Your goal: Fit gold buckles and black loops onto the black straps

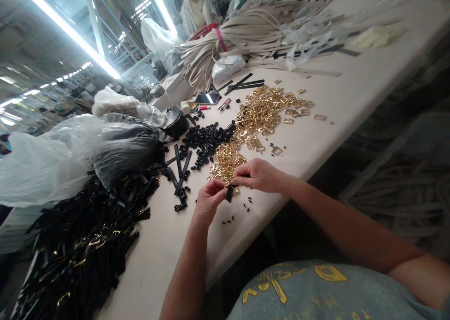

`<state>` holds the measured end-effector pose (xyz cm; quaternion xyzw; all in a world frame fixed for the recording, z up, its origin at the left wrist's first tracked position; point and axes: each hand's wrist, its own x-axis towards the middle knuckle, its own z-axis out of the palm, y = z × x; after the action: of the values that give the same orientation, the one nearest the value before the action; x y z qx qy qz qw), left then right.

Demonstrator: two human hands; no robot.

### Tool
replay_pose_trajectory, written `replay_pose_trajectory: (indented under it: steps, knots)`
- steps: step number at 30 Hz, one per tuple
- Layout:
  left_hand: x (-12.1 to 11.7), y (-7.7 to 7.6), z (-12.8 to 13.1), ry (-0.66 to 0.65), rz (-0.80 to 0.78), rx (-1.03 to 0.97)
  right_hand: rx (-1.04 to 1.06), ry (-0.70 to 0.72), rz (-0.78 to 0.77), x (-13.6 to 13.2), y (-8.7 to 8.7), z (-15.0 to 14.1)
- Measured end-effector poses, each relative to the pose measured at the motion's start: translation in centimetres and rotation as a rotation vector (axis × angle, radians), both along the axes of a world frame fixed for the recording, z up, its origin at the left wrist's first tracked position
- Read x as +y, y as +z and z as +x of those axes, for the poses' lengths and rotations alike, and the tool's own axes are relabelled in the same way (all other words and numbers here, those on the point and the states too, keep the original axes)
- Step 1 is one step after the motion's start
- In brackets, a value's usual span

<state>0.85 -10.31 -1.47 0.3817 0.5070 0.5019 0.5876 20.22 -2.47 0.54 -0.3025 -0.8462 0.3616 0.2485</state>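
Observation:
My left hand (208, 199) and my right hand (258, 174) meet just above the pale table (351, 95), near its front edge. Both are closed in a pinch on a short black strap piece (229, 193) that hangs between them. A bit of gold metal shows at the strap's top, under my right fingers. Right behind my hands lies a heap of gold buckles (225, 161), and a bigger spread of gold buckles (264, 110) lies farther back. Small black loops (206, 141) are piled beside them.
A heap of finished black straps with gold buckles (80, 245) fills the left. Clear plastic bags (70, 156) lie behind it. Loose black strap pieces (179, 170) lie by my hands. Bundles of cream straps (253, 29), a phone (207, 98) and another person (197, 8) are at the far end.

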Motion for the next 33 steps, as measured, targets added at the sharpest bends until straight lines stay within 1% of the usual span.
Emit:
replay_pose_trajectory:
  steps: [3,5,7,8,10,12,14,17,20,23,25,26,27,30,32,33]
  knots:
    - [0.0,0.3,0.3,0.006,-0.012,0.086,-0.068,-0.049,0.212,0.7,0.2,-0.5]
    - [0.0,0.4,0.4,0.007,-0.019,0.136,-0.059,-0.077,0.328,0.9,0.3,-1.0]
    - [0.1,0.3,0.4,0.048,-0.024,0.128,0.02,-0.118,0.407,0.9,0.3,-1.6]
    - [0.2,0.1,0.3,0.089,-0.023,0.099,0.081,-0.156,0.431,0.7,0.3,-1.8]
    - [0.4,-0.2,0.0,0.192,-0.018,0.014,0.198,-0.246,0.431,0.3,0.0,-2.1]
    - [0.6,-0.5,-0.1,0.282,-0.012,-0.074,0.249,-0.288,0.372,-0.2,-0.6,-2.4]
    - [0.7,-0.6,-0.1,0.323,-0.012,-0.132,0.232,-0.228,0.285,-0.7,-1.5,-2.7]
    - [0.6,-0.8,0.0,0.287,-0.018,-0.134,0.244,-0.12,0.122,-1.2,-2.7,-3.2]
    - [0.5,-0.9,0.2,0.252,0.012,-0.076,0.396,-0.119,-0.082,-1.3,-3.4,-3.9]
    - [0.4,-1.1,0.3,0.241,0.054,0.005,0.551,-0.103,-0.309,-1.6,-3.5,-4.5]
    - [0.3,-1.2,0.6,0.237,0.083,0.067,0.615,-0.089,-0.446,-2.0,-3.4,-4.8]
    - [0.3,-1.3,0.7,0.234,0.102,0.104,0.633,-0.093,-0.476,-2.2,-3.4,-5.0]
    - [0.3,-1.3,0.8,0.232,0.123,0.146,0.639,-0.109,-0.472,-2.3,-3.3,-5.1]
    - [0.3,-1.2,0.6,0.186,0.171,0.271,0.593,-0.191,-0.35,-2.5,-3.2,-5.2]
    - [0.3,-0.7,-0.5,0.136,0.184,0.365,0.552,-0.225,-0.294,-2.3,-3.2,-5.1]
    - [0.3,-0.3,-1.3,0.12,0.181,0.416,0.539,-0.24,-0.29,-2.1,-3.3,-5.1]
